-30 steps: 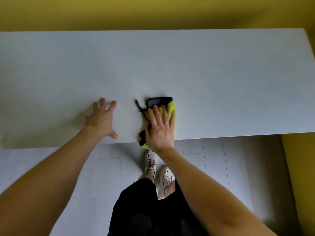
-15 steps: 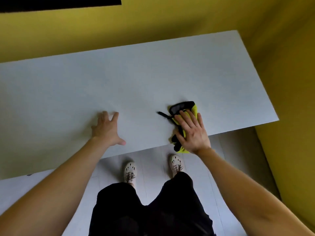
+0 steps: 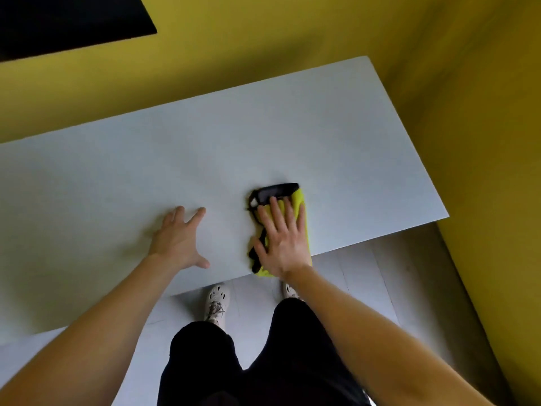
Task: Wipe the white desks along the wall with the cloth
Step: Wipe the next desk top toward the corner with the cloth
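The desk (image 3: 292, 136) top is a white, matt board, smooth with a faint fine grain and no glare. The cloth (image 3: 300, 200) lying on it, just toward 5 o'clock from the middle, is soft, napped yellow-green fabric with a black trim (image 3: 278, 191) that looks smoother and slightly glossy. The wall (image 3: 263, 54), from 12 round to 3 o'clock, is flat matt yellow paint. At 11 o'clock a dark panel (image 3: 58, 19) looks matt black. The floor (image 3: 366, 273) at 4 o'clock shows pale planks with a dull sheen. At 6 o'clock, the shoes (image 3: 216, 303) look like moulded, perforated white plastic or foam, and the shorts (image 3: 263, 361) are matt black cloth.
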